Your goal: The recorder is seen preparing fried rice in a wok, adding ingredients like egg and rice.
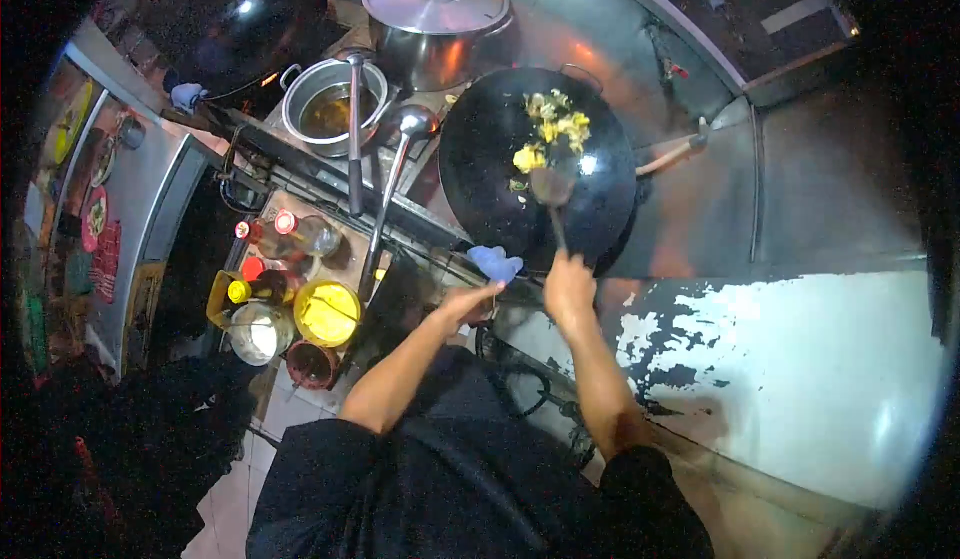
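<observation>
My right hand (570, 289) grips the handle of a metal wok spatula (553, 187), whose blade rests inside a large black wok (487, 176). Yellow, egg-like food with green bits (555, 127) lies in the wok, in front of the blade and up toward the far side. A blue cloth (495, 262) is bunched at the near-left rim. Just below it is my left hand (465, 304), with a fingertip against the cloth's lower edge; whether it grips the cloth is unclear.
Left of the wok are a lidded steel stockpot (435, 3), a pot of brown liquid (330, 108) and a ladle (412, 123). Several bottles (307, 232) and a yellow-filled tub (328, 313) crowd a side shelf. Another person's dark clothing (135, 439) shows at lower left.
</observation>
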